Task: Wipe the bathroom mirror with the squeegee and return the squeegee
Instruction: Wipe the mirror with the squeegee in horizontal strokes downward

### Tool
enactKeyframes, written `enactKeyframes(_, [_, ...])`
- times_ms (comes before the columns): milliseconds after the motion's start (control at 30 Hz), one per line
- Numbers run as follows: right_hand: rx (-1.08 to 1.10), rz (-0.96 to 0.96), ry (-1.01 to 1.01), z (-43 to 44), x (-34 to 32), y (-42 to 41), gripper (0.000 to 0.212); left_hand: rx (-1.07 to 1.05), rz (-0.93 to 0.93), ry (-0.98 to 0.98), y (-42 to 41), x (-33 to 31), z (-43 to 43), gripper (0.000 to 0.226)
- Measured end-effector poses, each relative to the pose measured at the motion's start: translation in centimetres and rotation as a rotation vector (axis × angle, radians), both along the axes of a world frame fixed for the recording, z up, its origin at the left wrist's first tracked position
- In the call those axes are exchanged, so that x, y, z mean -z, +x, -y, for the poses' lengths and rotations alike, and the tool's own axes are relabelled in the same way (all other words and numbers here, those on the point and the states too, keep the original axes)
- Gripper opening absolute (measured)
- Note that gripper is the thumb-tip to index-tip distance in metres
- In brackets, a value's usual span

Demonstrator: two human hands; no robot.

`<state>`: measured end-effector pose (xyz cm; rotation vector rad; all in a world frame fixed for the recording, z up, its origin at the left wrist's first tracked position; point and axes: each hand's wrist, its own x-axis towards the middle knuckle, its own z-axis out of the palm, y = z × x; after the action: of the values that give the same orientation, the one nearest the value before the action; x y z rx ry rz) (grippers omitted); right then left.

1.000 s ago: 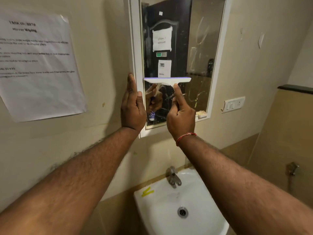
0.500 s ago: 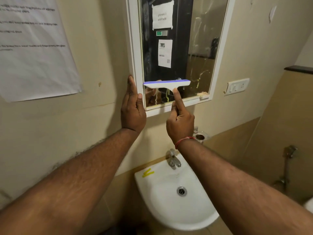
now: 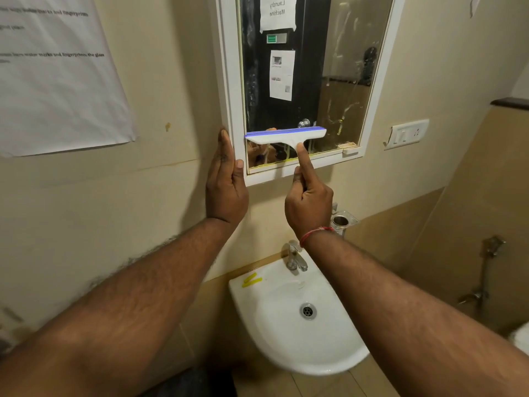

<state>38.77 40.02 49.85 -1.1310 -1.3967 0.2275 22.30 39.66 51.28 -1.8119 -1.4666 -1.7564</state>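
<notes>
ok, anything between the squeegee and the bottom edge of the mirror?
Nothing visible. Only a strip of mirror lies below the squeegee. The left hand rests on the frame, off the glass; the right hand holds the squeegee from below.

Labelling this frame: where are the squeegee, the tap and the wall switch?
squeegee [image 3: 286, 137], head view, on its white blade bar.
tap [image 3: 294, 258], head view, on its chrome body.
wall switch [image 3: 408, 133], head view, on its white plate.
</notes>
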Motion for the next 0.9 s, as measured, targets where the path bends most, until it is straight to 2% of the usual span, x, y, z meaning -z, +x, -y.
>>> enactKeyframes(267, [0.006, 0.034, -0.042, 1.5, 3.0, 0.4, 0.061, 0.000, 0.001, -0.015, -0.2, 1.0, 0.0, 0.059])
enactKeyframes(900, [0.038, 0.125, -0.112, 2.4, 2.5, 1.1, 0.062, 0.005, 0.000, -0.050, -0.4, 3.0, 0.1, 0.061])
